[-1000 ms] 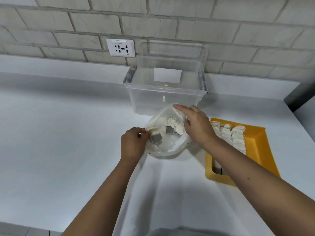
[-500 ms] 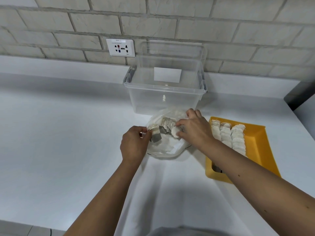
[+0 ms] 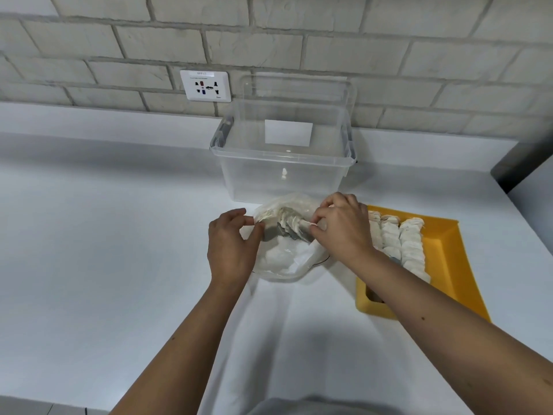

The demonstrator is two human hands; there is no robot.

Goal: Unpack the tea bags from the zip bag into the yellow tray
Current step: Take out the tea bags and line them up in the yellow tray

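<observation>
Left hand (image 3: pixel 230 250) pinches zip bag (image 3: pixel 284 260), right hand (image 3: pixel 341 232) pinches tea bags (image 3: pixel 288 220) inside it

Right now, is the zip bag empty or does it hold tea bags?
Not empty: tea bags show inside the clear zip bag, between the left hand and right hand.

The left hand (image 3: pixel 230 250) and right hand (image 3: pixel 344 232) are bare, like both forearms. The right forearm (image 3: pixel 434 322) carries two small dark moles. A grey garment (image 3: pixel 314 407) shows at the bottom edge.
</observation>
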